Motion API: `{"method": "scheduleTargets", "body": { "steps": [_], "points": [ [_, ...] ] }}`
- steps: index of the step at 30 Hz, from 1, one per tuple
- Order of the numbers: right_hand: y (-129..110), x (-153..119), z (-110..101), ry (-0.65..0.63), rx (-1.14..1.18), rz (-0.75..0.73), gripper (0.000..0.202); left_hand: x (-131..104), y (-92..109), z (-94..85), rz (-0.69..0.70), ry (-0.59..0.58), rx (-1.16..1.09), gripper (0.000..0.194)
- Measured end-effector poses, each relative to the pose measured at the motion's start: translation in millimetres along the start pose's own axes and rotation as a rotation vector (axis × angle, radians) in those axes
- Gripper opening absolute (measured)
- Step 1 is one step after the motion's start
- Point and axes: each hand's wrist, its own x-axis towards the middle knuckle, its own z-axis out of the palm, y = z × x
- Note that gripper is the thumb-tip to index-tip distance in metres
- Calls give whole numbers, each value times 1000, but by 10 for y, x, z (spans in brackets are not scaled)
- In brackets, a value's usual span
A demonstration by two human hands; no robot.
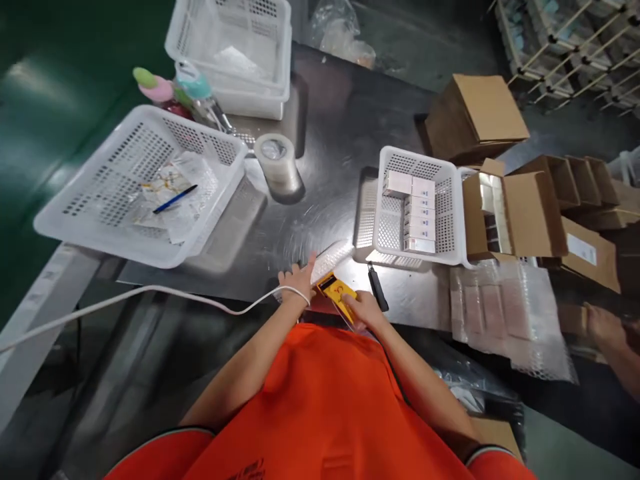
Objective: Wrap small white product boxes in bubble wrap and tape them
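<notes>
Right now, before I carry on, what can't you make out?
All in the head view:
- Part of the yellow item: covered by the right hand.
- Part of the bubble wrap: covered by the left hand.
- Print on the small boxes: too small.
- Co-worker's arm: cut off by the right edge.

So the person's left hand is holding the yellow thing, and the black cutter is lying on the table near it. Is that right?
Not quite: the head view shows the right hand holding the yellow thing. The left hand is at the clear wrap. The black cutter does lie on the table near the yellow thing.
</notes>
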Motion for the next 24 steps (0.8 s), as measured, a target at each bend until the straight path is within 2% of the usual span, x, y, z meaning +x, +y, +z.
{"method": "scheduleTargets", "body": {
  "steps": [4,6,8,10,13,15,17,20,22,24],
  "points": [
    [-289,208,-44,-15,-69,63,37,74,-68,-88,98,-119,-68,99],
    [-376,229,-21,-12,-127,90,39,159,-69,-130,97,-147,-109,97],
    [-401,185,-12,8,-197,95,41,236,-14,-151,101,-81,-114,82],
    [-312,68,-67,36,-227,90,44,286,86,-144,123,-8,-116,71],
    [92,-211,-300,99,-240,113,46,313,238,-108,100,22,-112,87],
    [492,-394,-487,190,-271,137,46,317,300,-91,71,27,-88,102],
    [903,-500,-613,295,-333,199,45,318,338,-80,68,19,-79,104],
    [1379,-445,-617,406,-441,291,40,322,384,-48,40,45,-70,99],
    [1562,-290,-543,439,-471,269,34,350,387,-14,14,72,-85,100],
    [1648,-108,-470,482,-434,211,33,426,323,9,25,43,-182,103]
  ]
}}
